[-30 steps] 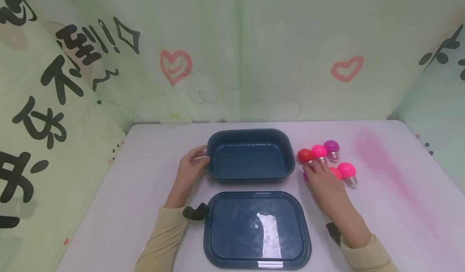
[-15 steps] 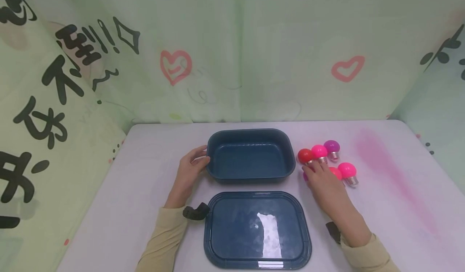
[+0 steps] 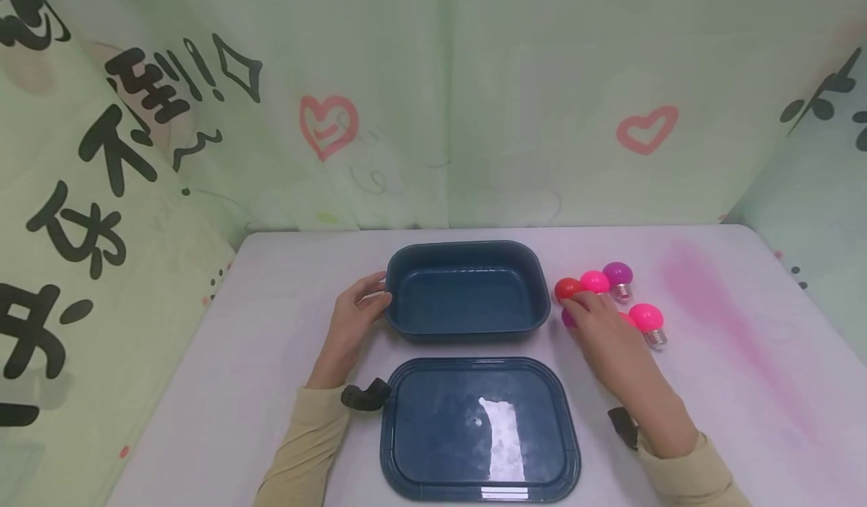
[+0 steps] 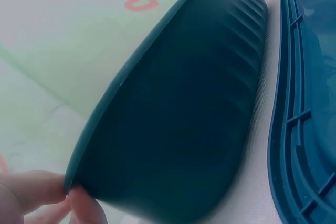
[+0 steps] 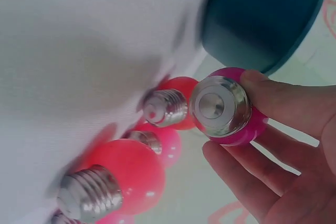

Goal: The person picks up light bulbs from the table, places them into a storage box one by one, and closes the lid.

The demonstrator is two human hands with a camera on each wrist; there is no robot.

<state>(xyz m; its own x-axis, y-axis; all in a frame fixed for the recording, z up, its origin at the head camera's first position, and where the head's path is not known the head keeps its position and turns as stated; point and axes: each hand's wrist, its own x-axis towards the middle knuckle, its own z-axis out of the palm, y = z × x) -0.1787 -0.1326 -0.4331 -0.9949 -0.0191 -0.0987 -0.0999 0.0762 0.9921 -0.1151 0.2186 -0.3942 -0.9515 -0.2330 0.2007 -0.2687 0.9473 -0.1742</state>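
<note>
My left hand [image 3: 354,315] pinches the left rim of a dark blue rectangular box [image 3: 470,296], its thumb and fingers at the edge in the left wrist view. Off to the box's right, my right hand [image 3: 609,341] holds a purple light bulb [image 5: 219,106] between thumb and fingers, its metal base facing the wrist camera. Most of that bulb is hidden under the hand in the head view. Close around the hand lie a red bulb [image 3: 567,289], a pink bulb [image 3: 594,280], another purple bulb [image 3: 618,273] and a second pink bulb [image 3: 646,317]. A coral-red bulb [image 5: 128,174] is partly covered.
A dark blue lid [image 3: 467,432] lies flat on the white table [image 3: 223,387], just in front of the box. A pale green printed curtain [image 3: 508,116] stands behind the table's far edge and along its sides.
My right hand, which was over the bulbs, has risen slightly, with the purple bulb now pinched and shifted a little up. The left hand, box and lid stay put.
</note>
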